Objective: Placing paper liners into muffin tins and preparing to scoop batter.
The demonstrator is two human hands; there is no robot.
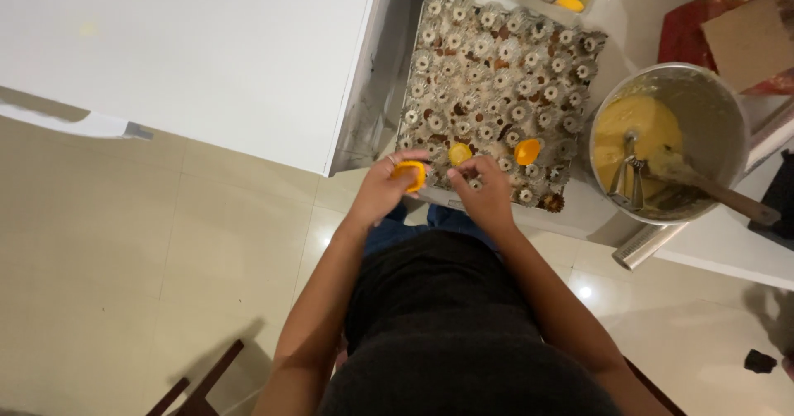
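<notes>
Pale beige tile floor (149,242), glossy, w/ a bright light glint at lower right. White cabinet top (190,44) fills upper left; white counter (728,255) at right. Dark wooden chair frame (198,383) pokes in at bottom edge.

Dim warm indoor light; glare spot on floor tiles (585,292); soft focus, grainy; dark shadows at lower edge.
</notes>
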